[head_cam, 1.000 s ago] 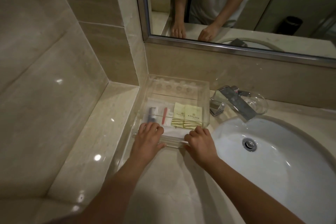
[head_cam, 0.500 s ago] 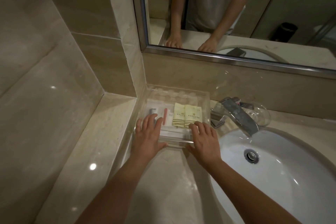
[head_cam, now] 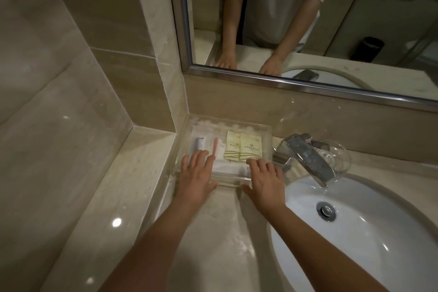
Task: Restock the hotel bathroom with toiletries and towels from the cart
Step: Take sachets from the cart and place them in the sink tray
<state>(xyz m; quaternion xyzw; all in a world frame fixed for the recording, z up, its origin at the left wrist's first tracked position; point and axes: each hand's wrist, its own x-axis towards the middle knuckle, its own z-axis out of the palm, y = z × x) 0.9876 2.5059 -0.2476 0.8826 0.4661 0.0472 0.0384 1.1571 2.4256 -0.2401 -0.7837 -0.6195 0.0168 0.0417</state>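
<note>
A clear acrylic tray (head_cam: 265, 133) stands in the corner of the marble counter against the back wall. Inside lie two pale yellow sachets (head_cam: 243, 148), a small white tube (head_cam: 199, 143), a pink stick-like item (head_cam: 215, 146) and a flat white packet (head_cam: 233, 168). My left hand (head_cam: 196, 176) lies over the tray's front left edge with fingers straight and spread. My right hand (head_cam: 264, 178) lies over the front right edge, fingers straight, thumb against the tray's front wall.
A chrome faucet (head_cam: 308, 157) stands right of the tray, over a white sink basin (head_cam: 369, 232). A clear glass dish (head_cam: 336, 156) sits behind the faucet. A framed mirror (head_cam: 308, 85) hangs above. A raised marble ledge (head_cam: 132, 173) borders the tray's left side.
The tray has slid back into the corner toward the wall. Both hands went with it, and their fingers have straightened from curled over the front rim to flat.
</note>
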